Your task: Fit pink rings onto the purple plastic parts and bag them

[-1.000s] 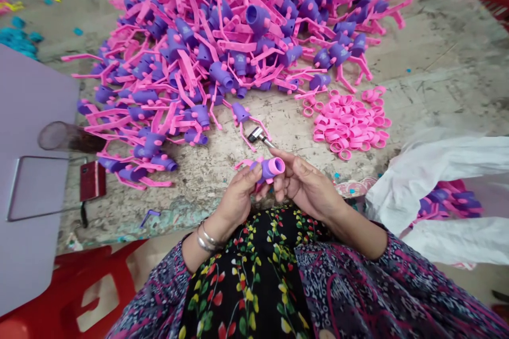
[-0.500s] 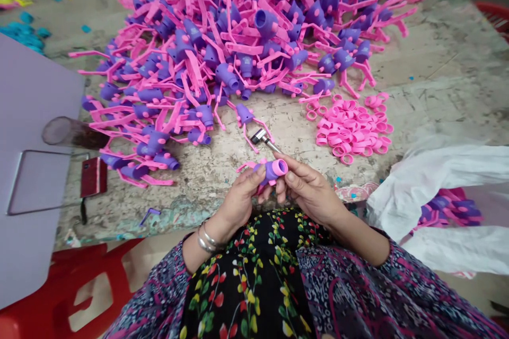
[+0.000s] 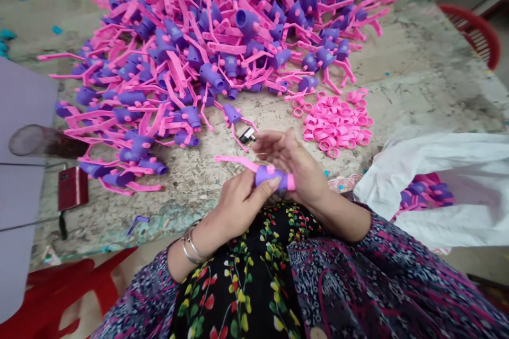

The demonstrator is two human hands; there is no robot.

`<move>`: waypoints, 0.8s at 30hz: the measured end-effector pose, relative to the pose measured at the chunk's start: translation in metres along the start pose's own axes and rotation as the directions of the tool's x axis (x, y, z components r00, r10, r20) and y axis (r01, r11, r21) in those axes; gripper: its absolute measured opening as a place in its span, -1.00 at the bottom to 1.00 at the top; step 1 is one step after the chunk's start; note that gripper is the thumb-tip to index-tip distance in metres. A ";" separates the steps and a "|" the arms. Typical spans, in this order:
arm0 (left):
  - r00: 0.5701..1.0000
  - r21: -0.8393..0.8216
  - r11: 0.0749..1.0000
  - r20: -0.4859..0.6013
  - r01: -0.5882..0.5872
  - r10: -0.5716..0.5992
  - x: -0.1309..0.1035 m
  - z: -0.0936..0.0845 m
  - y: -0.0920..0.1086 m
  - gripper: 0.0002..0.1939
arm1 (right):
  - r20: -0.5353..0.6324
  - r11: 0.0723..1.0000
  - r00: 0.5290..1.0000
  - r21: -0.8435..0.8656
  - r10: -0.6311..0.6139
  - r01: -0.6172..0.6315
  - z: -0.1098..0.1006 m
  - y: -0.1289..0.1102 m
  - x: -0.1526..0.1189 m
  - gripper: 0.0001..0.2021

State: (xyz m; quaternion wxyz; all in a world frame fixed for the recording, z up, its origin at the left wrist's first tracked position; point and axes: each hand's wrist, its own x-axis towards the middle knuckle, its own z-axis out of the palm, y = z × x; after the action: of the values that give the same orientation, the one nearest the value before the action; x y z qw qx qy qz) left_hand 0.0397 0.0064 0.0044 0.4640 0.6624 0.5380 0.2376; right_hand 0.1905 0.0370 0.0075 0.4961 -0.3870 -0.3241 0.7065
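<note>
"What's the tabletop (image 3: 421,79) like?"

"Worn and stained, with flaking greenish paint along the near edge. A big heap (image 3: 222,47) of purple and pink parts covers the far middle; pink rings (image 3: 338,122) make a small pile on its near right."

"And the room around?"

"A red chair (image 3: 491,37) stands past the right edge, a red seat (image 3: 67,286) below the near left. A lilac panel (image 3: 24,95) is at the left, by a glass (image 3: 66,143) and a dark red case (image 3: 72,189)."

"Where's the held piece (image 3: 262,175)?"

"Just by the near edge — the left hand (image 3: 238,201) has its fingers wrapped round its purple body. The right hand (image 3: 308,172) has loose, straightened fingers behind it, the pink end apparently against the palm."

"Room to move?"

"A strip of wood shows between heap and near edge, a metal tool (image 3: 247,135) lying there beside the right fingertips. The wider stretch runs right, past the rings — a white sack (image 3: 477,159) bounds it nearer the person."
</note>
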 end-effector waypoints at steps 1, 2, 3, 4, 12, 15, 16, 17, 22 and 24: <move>0.999 0.085 0.996 -0.028 -0.011 0.014 -0.001 0.000 0.002 -0.57 | 0.056 0.999 0.998 0.022 0.035 -0.036 0.004 0.002 -0.001 -0.49; 0.998 0.153 0.988 -0.060 -0.013 0.023 -0.002 0.001 0.004 -0.52 | 0.097 0.997 0.993 0.035 0.067 -0.070 0.008 0.005 -0.002 -0.46; 0.995 0.202 0.979 -0.093 -0.013 0.032 -0.003 0.002 0.005 -0.48 | 0.113 0.995 0.990 0.040 0.090 -0.095 0.010 0.009 -0.004 -0.43; 0.992 0.236 0.972 -0.123 -0.010 0.040 -0.003 0.004 0.005 -0.46 | 0.105 0.993 0.989 0.041 0.106 -0.111 0.011 0.012 -0.006 -0.41; 0.972 0.336 0.936 -0.234 0.103 -0.023 0.001 0.020 -0.001 -0.54 | -0.074 0.978 0.985 0.146 0.158 -0.146 0.007 0.027 -0.007 -0.48; 0.978 0.411 0.899 -0.198 0.150 -0.073 0.003 0.023 -0.002 -0.48 | -0.111 0.977 0.982 0.166 0.155 -0.136 0.006 0.032 -0.004 -0.54; 0.978 0.423 0.891 -0.187 0.165 -0.092 0.004 0.024 -0.002 -0.47 | -0.120 0.977 0.980 0.163 0.160 -0.140 0.006 0.033 -0.003 -0.54; 0.977 0.430 0.884 -0.183 0.181 -0.111 0.004 0.025 -0.002 -0.46 | -0.122 0.976 0.978 0.158 0.170 -0.150 0.005 0.035 -0.002 -0.53; 0.976 0.457 0.870 -0.194 0.183 -0.103 0.009 0.021 -0.005 -0.46 | -0.108 0.974 0.975 0.135 0.195 -0.180 0.006 0.037 0.005 -0.46; 0.979 0.412 0.897 -0.181 0.161 -0.093 0.013 0.018 -0.007 -0.47 | -0.092 0.975 0.977 0.132 0.194 -0.181 0.005 0.035 0.005 -0.43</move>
State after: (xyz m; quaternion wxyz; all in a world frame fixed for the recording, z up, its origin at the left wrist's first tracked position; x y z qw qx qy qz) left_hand 0.0551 0.0118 -0.0127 0.2797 0.6900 0.6537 0.1355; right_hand 0.1693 0.0314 -0.0204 0.4661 -0.4212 -0.2156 0.7475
